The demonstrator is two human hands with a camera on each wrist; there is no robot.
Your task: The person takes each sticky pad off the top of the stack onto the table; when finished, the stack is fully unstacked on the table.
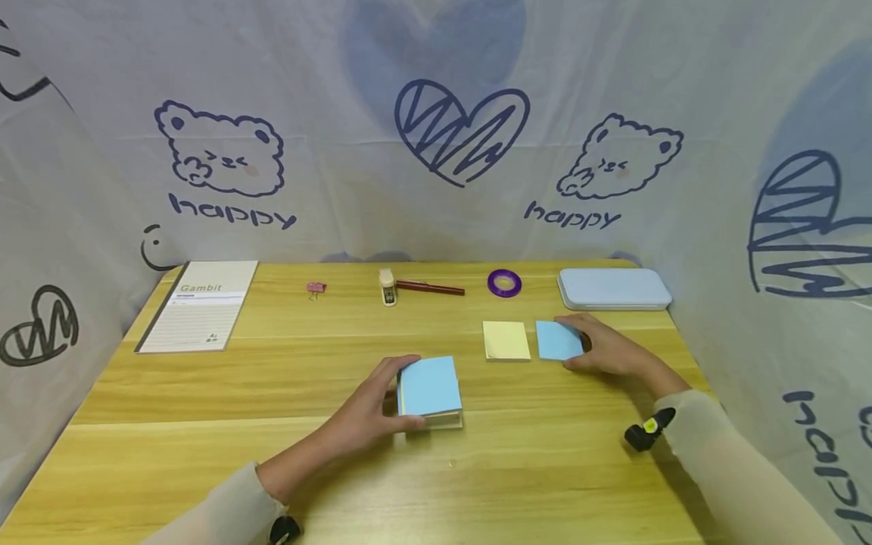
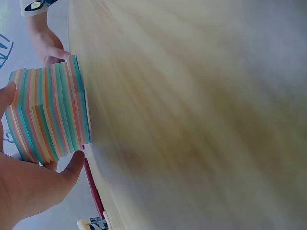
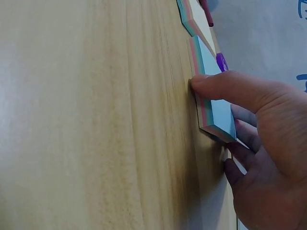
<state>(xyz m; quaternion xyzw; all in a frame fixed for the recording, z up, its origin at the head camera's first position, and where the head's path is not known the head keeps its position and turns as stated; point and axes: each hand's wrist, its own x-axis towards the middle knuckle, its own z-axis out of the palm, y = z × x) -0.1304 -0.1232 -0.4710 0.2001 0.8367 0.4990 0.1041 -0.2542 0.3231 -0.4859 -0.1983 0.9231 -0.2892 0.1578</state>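
A thick stack of sticky notes (image 1: 429, 384) with a blue top sheet is gripped at its left side by my left hand (image 1: 368, 405). Striped layers of many colours show on the stack's side (image 2: 48, 115) in the left wrist view. Farther right, my right hand (image 1: 608, 344) holds a thin blue sticky note pad (image 1: 557, 341) between thumb and fingers, close to the tabletop. Pink and green layers line that pad's edge in the right wrist view. Just left of it lies a yellow sticky note pad (image 1: 506, 341).
Along the back of the wooden table (image 1: 204, 454) lie a notebook (image 1: 197, 306), a pink binder clip (image 1: 316, 288), a small white bottle (image 1: 387, 288), a dark red pen (image 1: 431, 288), a purple tape roll (image 1: 504, 283) and a pale blue case (image 1: 615, 288). Patterned curtains (image 1: 341, 174) surround the table.
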